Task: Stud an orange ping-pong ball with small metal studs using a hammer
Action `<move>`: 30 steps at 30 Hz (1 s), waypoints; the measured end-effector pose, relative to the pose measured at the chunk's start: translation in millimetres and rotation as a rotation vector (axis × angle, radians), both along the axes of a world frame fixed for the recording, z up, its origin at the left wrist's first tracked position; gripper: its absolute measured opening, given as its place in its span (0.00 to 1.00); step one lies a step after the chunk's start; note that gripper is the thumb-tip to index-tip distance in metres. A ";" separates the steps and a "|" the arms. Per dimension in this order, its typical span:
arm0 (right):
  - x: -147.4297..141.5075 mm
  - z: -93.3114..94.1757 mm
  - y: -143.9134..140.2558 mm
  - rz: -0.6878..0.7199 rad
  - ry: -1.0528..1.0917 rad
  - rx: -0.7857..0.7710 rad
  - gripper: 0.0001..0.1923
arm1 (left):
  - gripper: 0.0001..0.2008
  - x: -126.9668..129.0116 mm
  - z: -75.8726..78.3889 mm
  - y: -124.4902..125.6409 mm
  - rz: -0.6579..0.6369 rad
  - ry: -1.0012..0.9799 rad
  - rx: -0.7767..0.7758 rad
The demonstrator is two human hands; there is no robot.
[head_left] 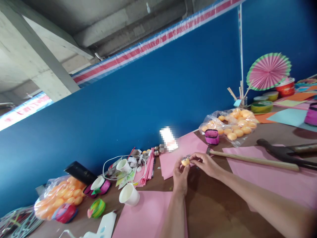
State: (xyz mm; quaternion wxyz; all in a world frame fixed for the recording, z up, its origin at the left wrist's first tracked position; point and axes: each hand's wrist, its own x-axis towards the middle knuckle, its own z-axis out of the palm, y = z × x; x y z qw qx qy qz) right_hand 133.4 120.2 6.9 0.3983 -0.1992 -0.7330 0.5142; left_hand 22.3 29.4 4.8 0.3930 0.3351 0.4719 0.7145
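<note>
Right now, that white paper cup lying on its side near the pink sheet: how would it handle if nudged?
The white paper cup lies on its side, so it would probably roll in a curve. It looks empty and thin-walled: likely light, easily crushed. It rests by the pink sheet edge, which might stop it.

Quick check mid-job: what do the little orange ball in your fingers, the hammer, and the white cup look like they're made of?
Orange ball: probably thin plastic, smooth and matte, like the bagged balls. A small metallic-looking piece sits on top; too small to tell. Both the left hand and right hand pinch it.
Hammer: pale wooden handle, dark head, likely metal.
White cup: seemingly paper, matte.
</note>
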 end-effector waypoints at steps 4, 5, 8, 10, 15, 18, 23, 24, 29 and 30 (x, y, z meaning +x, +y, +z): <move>0.1 3.2 -1.2 0.020 0.020 -0.077 0.11 | 0.26 0.0 -0.7 -0.4 0.022 0.000 -0.032; 0.2 3.5 -1.2 0.016 0.027 -0.100 0.11 | 0.26 0.2 -0.6 -0.2 0.016 -0.017 -0.030; 1.0 3.9 -1.0 -0.003 0.040 -0.153 0.12 | 0.25 1.2 0.1 0.8 -0.012 -0.064 -0.011; 1.6 4.5 -1.1 -0.005 0.032 -0.180 0.12 | 0.26 1.6 0.1 1.3 -0.020 -0.078 -0.002; 1.5 4.4 -1.9 0.036 0.031 -0.213 0.13 | 0.27 1.3 -1.2 1.0 -0.037 -0.068 0.012; 0.9 1.7 -1.3 0.074 0.037 -0.209 0.13 | 0.27 1.4 -0.6 0.3 -0.017 -0.056 -0.005; 0.8 -2.7 0.6 0.065 0.008 -0.184 0.14 | 0.27 1.8 0.1 0.1 0.027 -0.028 -0.037; 0.8 -3.1 0.8 0.066 0.010 -0.183 0.14 | 0.27 1.7 0.0 0.3 0.030 -0.020 -0.039; 2.3 0.1 -0.9 0.081 0.028 -0.210 0.13 | 0.25 1.6 0.2 0.7 0.026 0.027 -0.033; 3.0 2.0 -1.7 0.094 0.032 -0.214 0.13 | 0.25 1.9 0.8 0.6 0.024 0.034 -0.030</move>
